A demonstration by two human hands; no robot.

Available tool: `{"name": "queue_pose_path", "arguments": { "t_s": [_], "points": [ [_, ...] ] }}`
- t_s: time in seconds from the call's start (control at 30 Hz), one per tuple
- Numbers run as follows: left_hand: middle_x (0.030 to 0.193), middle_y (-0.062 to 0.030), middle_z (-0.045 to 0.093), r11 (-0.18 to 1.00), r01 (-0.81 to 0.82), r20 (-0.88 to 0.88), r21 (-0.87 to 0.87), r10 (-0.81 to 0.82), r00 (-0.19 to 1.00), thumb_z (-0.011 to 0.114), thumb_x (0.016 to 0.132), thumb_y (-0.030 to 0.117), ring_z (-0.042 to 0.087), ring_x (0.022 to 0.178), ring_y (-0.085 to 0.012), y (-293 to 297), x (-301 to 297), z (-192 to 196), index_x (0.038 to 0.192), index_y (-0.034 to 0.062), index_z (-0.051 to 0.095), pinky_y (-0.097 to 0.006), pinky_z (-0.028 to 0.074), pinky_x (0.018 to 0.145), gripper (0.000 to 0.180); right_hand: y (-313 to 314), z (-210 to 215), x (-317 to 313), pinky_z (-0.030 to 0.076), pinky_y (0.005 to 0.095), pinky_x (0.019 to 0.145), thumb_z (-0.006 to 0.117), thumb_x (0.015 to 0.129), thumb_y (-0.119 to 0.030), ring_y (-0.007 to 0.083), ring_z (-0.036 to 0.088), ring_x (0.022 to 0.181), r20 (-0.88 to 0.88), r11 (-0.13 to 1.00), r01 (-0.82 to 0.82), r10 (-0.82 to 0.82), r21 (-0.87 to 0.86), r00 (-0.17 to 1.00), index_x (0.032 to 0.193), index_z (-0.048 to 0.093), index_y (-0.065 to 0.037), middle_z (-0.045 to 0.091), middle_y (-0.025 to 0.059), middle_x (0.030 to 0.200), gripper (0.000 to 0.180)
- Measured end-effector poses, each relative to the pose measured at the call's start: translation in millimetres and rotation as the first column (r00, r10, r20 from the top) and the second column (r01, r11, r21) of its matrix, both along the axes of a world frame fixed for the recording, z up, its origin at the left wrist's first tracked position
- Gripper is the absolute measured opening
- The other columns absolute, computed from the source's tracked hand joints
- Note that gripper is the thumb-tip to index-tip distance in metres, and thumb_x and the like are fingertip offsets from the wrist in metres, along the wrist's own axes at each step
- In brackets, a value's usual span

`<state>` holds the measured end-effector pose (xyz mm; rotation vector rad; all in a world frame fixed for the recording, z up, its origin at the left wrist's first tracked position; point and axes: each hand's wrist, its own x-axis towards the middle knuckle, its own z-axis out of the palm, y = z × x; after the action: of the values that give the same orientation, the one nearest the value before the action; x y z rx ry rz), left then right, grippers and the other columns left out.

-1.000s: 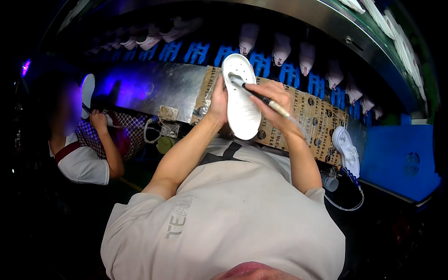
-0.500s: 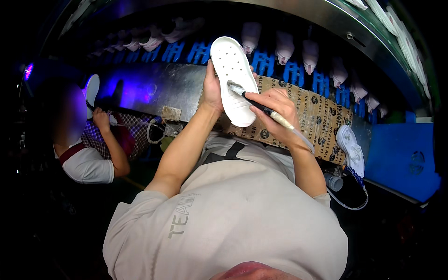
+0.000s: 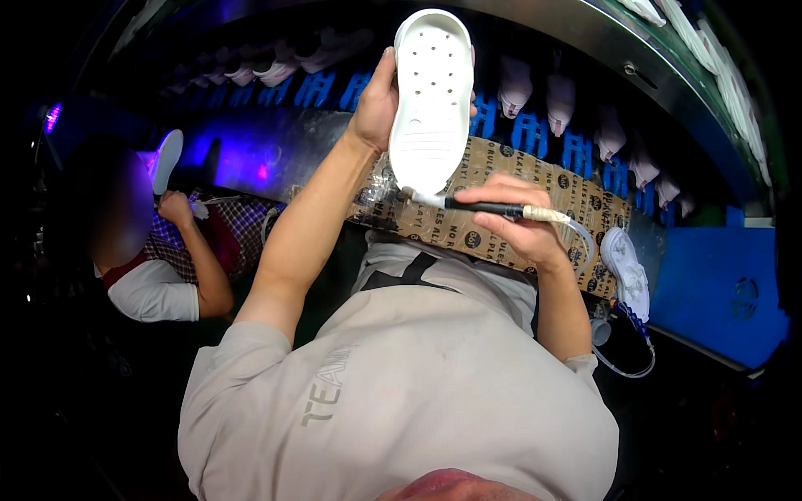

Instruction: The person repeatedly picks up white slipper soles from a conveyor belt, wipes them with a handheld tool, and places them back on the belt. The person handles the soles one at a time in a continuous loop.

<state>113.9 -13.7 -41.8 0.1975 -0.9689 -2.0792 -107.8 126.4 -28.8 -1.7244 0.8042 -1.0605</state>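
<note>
A white shoe sole with rows of small holes stands tilted up over the bench, its inner face toward me. My left hand is closed round its left side, with fingertips showing at the right edge. In my right hand is a brush with a dark handle and a clear tube running from its back end. The bristles are at the sole's lower end, by its rim; whether they touch is hard to tell. Printed brown cardboard covers the bench beneath both hands.
Pale shoe uppers hang toe-down along blue racks behind the bench. Another white sole lies at the right, beside a blue panel. A co-worker at the left holds a white sole.
My left hand has raised the sole up and away, turning it more upright. The brush has moved from the sole's middle to its lower end, and its handle now lies nearly level.
</note>
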Motion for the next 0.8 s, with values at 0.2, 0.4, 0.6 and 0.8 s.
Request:
{"name": "queue_pose_path", "arguments": {
  "t_s": [0.2,0.4,0.6,0.8],
  "points": [
    [0.136,-0.0155,0.065,0.986,0.016,0.451,-0.167,0.062,0.89,0.018,0.111,0.052,0.071,0.115,-0.0283,-9.5,-15.3,18.4,0.151,0.0093,0.049,-0.044,0.062,0.094,0.066,-8.4,-2.7,-0.5,0.047,0.0341,0.077,0.084,0.08,-0.016,0.0175,0.06,0.078,-0.221,0.978,-0.139,0.103,-0.155,0.97,0.108,0.081,-0.015,0.07,0.0021,0.081,0.028],
    [0.126,-0.0248,0.067,0.986,0.125,0.701,-0.112,-0.011,0.713,0.037,0.109,0.055,0.069,0.116,-0.0255,-8.2,-26.4,31.9,0.139,-0.0014,0.061,-0.034,0.059,0.094,0.068,-9.6,-2.7,8.2,0.047,0.0337,0.078,0.083,0.081,-0.014,0.0194,0.058,0.077,-0.407,0.95,-0.156,0.033,-0.272,0.913,0.109,0.081,-0.013,0.066,0.0019,0.081,0.028],
    [0.131,-0.0254,0.065,0.945,0.311,0.85,-0.103,-0.079,0.521,0.044,0.107,0.059,0.063,0.122,-0.0289,-27.3,-32.1,8.1,0.137,-0.0047,0.063,-0.035,0.051,0.101,0.073,-12.1,4.4,0.8,0.048,0.0353,0.079,0.084,0.078,-0.013,0.0208,0.059,0.079,-0.413,0.962,-0.043,-0.076,-0.271,0.908,0.107,0.081,-0.013,0.067,0.0032,0.08,0.03],
    [0.139,-0.0262,0.061,0.909,0.402,0.932,-0.113,-0.044,0.361,0.047,0.104,0.064,0.059,0.129,-0.033,-20.2,-28.3,16.6,0.137,-0.0032,0.064,-0.039,0.044,0.11,0.077,-6.8,3.1,-5.6,0.046,0.0357,0.077,0.084,0.077,-0.009,0.0209,0.056,0.075,-0.344,0.962,0.024,-0.121,-0.273,0.931,0.108,0.08,-0.011,0.061,0.0032,0.076,0.032]
  ]
}}
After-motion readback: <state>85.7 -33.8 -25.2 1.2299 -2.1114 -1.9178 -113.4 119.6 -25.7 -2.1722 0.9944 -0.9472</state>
